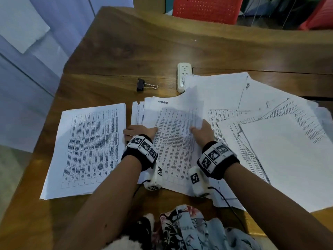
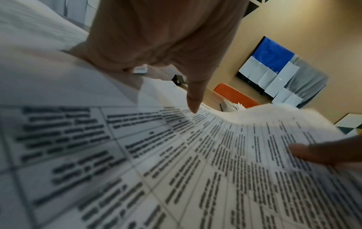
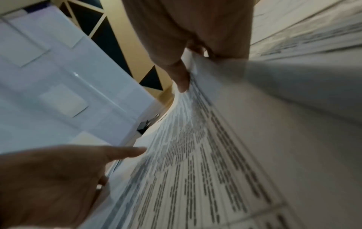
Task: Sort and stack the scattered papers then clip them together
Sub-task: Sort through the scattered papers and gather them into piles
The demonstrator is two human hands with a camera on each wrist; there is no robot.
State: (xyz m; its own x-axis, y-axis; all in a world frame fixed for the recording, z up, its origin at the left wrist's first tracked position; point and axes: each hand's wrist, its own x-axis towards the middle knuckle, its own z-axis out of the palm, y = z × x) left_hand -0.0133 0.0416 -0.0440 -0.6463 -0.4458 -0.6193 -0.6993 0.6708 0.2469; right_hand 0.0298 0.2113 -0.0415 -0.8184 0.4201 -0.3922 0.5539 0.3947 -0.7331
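A printed sheet (image 1: 176,141) with a table of text is raised off the middle pile (image 1: 138,109), bowed between both hands. My left hand (image 1: 139,130) holds its left edge with the thumb (image 2: 194,102) on top and the fingers hidden beneath. My right hand (image 1: 204,131) pinches the right edge, thumb (image 3: 181,79) over the paper. A squared stack (image 1: 90,148) lies to the left. Scattered papers (image 1: 270,141) fan out at the right. A black binder clip (image 1: 142,85) sits on the wooden table (image 1: 126,51) behind the piles.
A white power strip (image 1: 182,76) lies behind the papers, partly under one sheet. Red chairs (image 1: 207,8) stand past the table's far edge. The table's left edge runs close to the stack, beside a pale wall (image 1: 27,69).
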